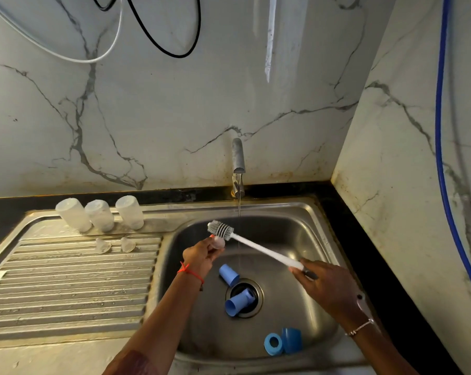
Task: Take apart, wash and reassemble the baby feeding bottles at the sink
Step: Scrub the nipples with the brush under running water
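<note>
Bottles [100, 214], three clear frosted ones, stand upside down in a row on the back edge of the drainboard [66, 280], left of the sink [296, 220]. In front of them two clear teats [115, 244] lie on the ribbed steel, side by side. A thin stream runs from the tap [238, 163] down into the sink. Over the basin, the left hand [202, 254] pinches a small pale teat-like part [218, 242] between thumb and fingers; a red thread [189, 272] circles that wrist. The right hand [323, 282] is closed around the end of a white-handled brush [256, 246], whose grey ribbed head touches the part in the left hand, just left of the stream. On the sink floor lie two blue caps [233, 290], one beside the drain [257, 299] and one across it, open ends towards the viewer. Two blue collars [283, 342] rest together at the near right of the basin, one showing its round hole.
</note>
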